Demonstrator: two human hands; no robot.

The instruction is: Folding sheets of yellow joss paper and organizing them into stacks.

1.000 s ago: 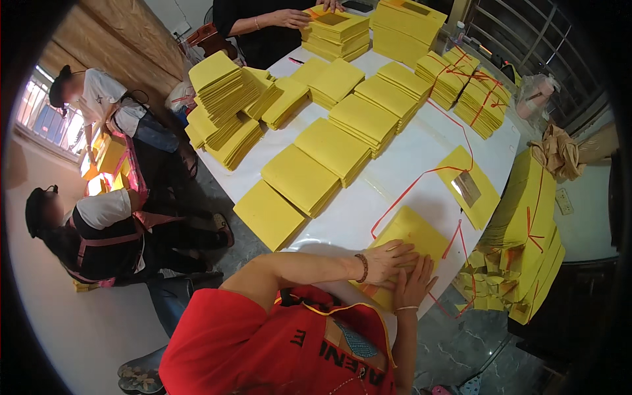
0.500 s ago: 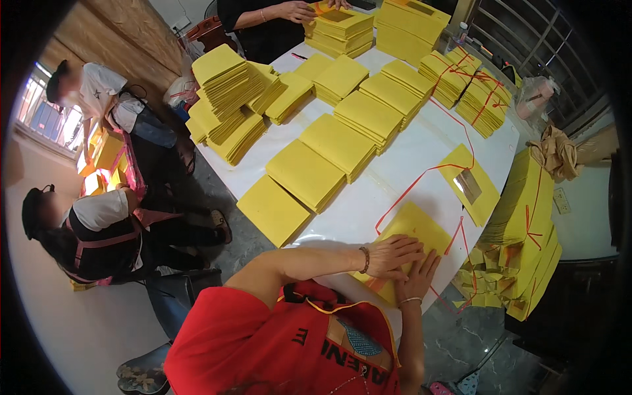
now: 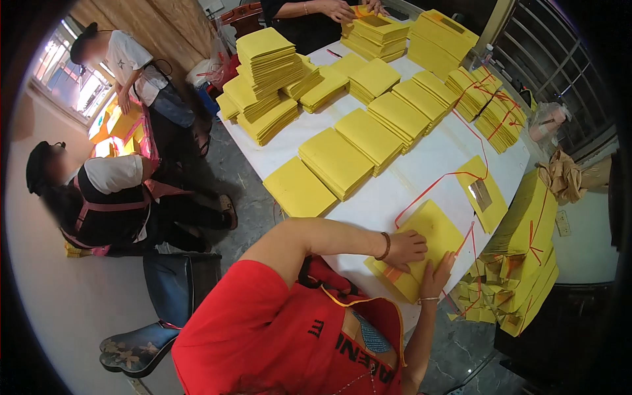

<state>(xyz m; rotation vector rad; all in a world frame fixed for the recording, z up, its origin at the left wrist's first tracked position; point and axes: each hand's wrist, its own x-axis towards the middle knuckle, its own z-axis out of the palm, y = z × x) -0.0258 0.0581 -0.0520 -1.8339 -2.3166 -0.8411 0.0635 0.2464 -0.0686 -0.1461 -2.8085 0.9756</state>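
A stack of yellow paper envelopes [image 3: 431, 220] lies at the table's near right edge, under both my hands. My left hand [image 3: 407, 250], a dark beaded bracelet at its wrist, rests on top with fingers laid out. Along the stack's right side my right hand [image 3: 434, 278] lies with fingers stretched, touching the edge. Neither hand grips anything. Red string [image 3: 428, 189] runs loosely around this stack and across the table. Just beyond lies a yellow envelope with a clear window [image 3: 482, 194].
Yellow stacks [image 3: 336, 161] stand in a row, with a taller pile [image 3: 266, 59] at far left. Tied bundles [image 3: 497, 125] sit at far right; more [image 3: 526, 230] stand beside the table. A person's hands [image 3: 339, 10] work across it. Two people stand left, near a chair [image 3: 174, 289].
My left hand has drawn back from over my right hand and now lies apart from it on the stack. The whole view has shifted, moving the table rightward in the picture.
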